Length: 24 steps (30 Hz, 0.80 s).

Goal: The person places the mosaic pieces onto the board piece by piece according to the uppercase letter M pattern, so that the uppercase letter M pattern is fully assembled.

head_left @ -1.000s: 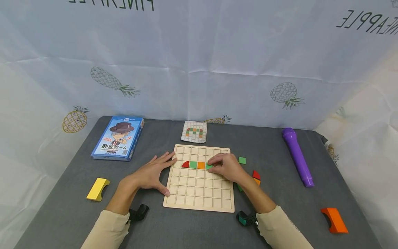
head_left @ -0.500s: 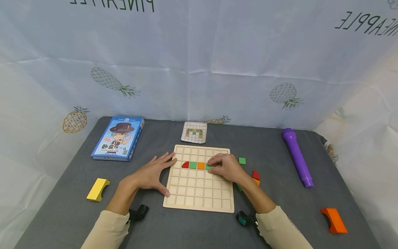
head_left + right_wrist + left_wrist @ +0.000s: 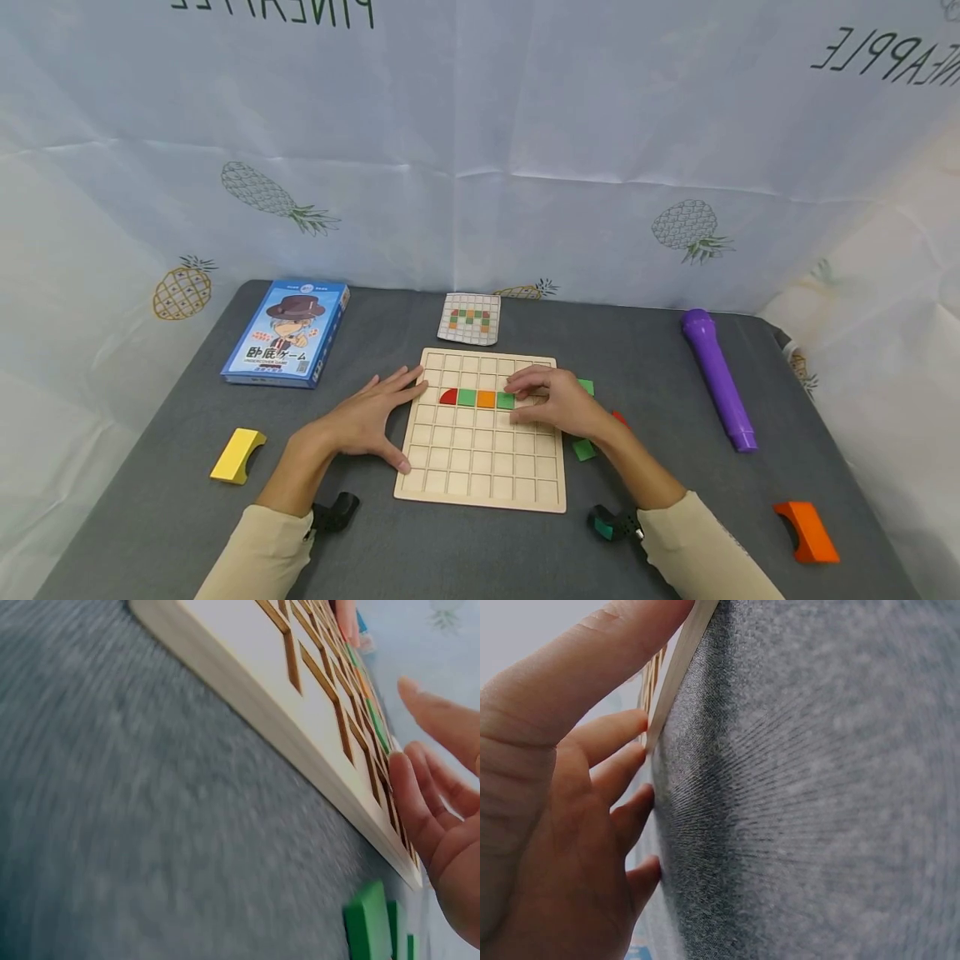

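A pale wooden grid board lies mid-table. One of its upper rows holds a red quarter-round piece, a green tile, an orange tile and a second green tile, side by side. My left hand rests along the board's left edge with fingers and thumb spread; the left wrist view shows its fingertips right at the wooden edge. Over the board's right side my right hand stands just right of the second green tile, thumb and fingers parted with nothing between them.
Loose green tiles and a red piece, partly hidden by the right arm, lie right of the board. Behind it is a pattern card. Around stand a blue game box, yellow arch block, purple microphone and orange arch block.
My right hand has let go of the second green tile and shifted slightly right, its thumb and fingers apart. The tile stays in its square. My left hand has not moved.
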{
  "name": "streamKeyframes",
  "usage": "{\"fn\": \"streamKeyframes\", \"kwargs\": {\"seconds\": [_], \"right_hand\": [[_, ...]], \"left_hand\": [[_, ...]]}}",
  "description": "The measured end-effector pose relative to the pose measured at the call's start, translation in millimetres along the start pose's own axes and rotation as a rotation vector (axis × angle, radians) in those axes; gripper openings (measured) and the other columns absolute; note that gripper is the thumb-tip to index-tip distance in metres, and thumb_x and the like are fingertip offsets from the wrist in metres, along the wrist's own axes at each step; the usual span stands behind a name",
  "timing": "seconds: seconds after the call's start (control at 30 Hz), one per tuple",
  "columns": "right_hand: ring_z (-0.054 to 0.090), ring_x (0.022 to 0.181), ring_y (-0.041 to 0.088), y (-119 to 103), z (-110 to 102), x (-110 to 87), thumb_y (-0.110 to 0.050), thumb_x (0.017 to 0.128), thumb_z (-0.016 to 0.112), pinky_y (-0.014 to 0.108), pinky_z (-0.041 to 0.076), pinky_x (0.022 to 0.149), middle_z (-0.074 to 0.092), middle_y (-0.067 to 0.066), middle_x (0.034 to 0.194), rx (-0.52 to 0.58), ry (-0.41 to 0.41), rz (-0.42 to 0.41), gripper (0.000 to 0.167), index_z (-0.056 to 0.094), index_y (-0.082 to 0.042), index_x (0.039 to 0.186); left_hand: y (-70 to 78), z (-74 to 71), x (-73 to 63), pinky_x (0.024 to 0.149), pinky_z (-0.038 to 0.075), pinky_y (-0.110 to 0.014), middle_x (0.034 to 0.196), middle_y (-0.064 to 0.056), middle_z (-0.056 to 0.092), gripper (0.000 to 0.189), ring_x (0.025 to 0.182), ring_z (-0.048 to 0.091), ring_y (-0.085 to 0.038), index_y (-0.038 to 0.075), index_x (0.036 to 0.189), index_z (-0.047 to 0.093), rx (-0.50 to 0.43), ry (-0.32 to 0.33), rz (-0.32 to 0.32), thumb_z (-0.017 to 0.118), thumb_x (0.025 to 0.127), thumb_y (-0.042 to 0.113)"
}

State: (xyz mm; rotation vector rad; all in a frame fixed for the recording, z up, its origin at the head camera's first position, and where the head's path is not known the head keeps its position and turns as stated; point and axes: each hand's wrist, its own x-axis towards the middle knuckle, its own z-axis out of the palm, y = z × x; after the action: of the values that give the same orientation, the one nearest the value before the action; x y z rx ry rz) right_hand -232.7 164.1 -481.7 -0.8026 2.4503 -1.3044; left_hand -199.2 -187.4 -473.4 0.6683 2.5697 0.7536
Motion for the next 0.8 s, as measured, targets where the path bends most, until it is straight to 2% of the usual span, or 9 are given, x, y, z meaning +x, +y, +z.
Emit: {"fn": "streamKeyframes", "kwargs": {"seconds": [0.1,0.27,0.47,0.63,0.8], "right_hand": [[0.067,0.11,0.025,-2.3,-6.7,-6.1,-0.024,0.084,0.084,0.026,0.059,0.086,0.066,0.011,0.135,0.02,-0.005,-0.018,0.044,0.073,-0.009,0.124],[0.065,0.11,0.027,-3.4,-16.5,-19.2,-0.026,0.082,0.086,0.028,0.057,0.084,0.067,0.008,0.135,-0.034,0.031,-0.029,0.048,0.072,-0.01,0.126],[0.059,0.121,0.018,2.4,-28.1,-36.8,-0.03,0.082,0.086,0.031,0.055,0.09,0.069,-0.001,0.134,-0.122,0.083,-0.004,0.05,0.072,-0.015,0.128],[0.055,0.121,0.008,9.1,-41.3,-55.5,-0.027,0.084,0.085,0.035,0.055,0.092,0.067,0.0,0.136,-0.174,0.123,-0.031,0.05,0.071,-0.013,0.13],[0.051,0.123,-0.001,16.4,-51.1,-75.3,-0.025,0.085,0.084,0.033,0.054,0.095,0.066,0.002,0.138,-0.192,0.156,-0.035,0.05,0.07,-0.014,0.131]], "left_hand": [[0.3,-0.3,0.1,0.127,0.004,-0.069,0.174,-0.01,0.013,0.125,0.161,0.01,-0.04,0.012,0.161,0.032,-0.003,0.003,0.006,0.095,0.061,0.051],[0.7,-0.6,-0.4,0.126,0.004,-0.07,0.174,-0.011,0.014,0.125,0.161,0.01,-0.04,0.011,0.161,0.032,-0.004,0.003,0.01,0.095,0.061,0.051],[0.7,-1.0,-1.2,0.126,0.005,-0.07,0.174,-0.012,0.014,0.125,0.161,0.01,-0.041,0.011,0.161,0.032,0.006,0.004,0.008,0.095,0.061,0.051],[0.5,-1.1,-1.2,0.126,0.005,-0.07,0.174,-0.012,0.014,0.124,0.161,0.01,-0.041,0.011,0.161,0.032,0.005,-0.001,0.014,0.095,0.062,0.051],[0.6,-0.6,-0.5,0.126,0.005,-0.07,0.174,-0.013,0.015,0.124,0.161,0.01,-0.041,0.011,0.161,0.032,0.007,-0.002,0.015,0.095,0.062,0.051]]}}
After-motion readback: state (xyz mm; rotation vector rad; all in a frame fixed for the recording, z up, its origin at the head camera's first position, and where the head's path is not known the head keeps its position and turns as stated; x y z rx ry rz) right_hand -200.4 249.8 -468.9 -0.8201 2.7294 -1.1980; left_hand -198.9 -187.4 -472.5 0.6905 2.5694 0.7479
